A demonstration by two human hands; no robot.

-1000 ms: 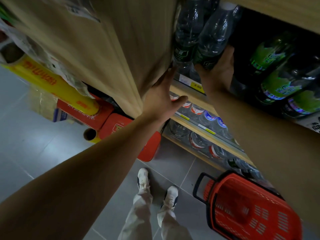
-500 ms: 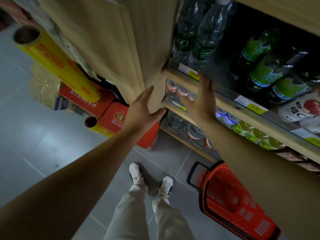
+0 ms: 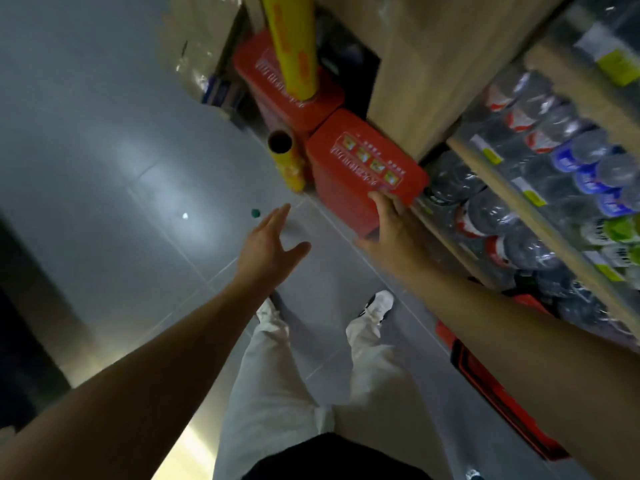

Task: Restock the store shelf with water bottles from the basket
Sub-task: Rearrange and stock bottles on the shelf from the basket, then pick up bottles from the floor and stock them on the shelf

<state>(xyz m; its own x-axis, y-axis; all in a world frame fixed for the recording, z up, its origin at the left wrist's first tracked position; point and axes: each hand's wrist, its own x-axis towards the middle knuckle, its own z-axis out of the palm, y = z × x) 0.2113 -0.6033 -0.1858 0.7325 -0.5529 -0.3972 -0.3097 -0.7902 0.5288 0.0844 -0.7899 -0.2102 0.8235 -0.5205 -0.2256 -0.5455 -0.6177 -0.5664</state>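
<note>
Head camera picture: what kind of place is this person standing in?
Most likely a small shop. Wooden shelves hold rows of bottled drinks with price tags on the edges, and part of a red shopping basket shows on the tiled floor beside the person's feet.

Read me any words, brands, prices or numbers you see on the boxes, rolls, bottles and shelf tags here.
None can be read.
Red box: white print and small pictures, blurred.
Yellow roll: red characters, smeared.
Shelf tags: yellow-green, too blurred for prices.
Bottle labels: red, blue and green, brands unreadable.
</note>
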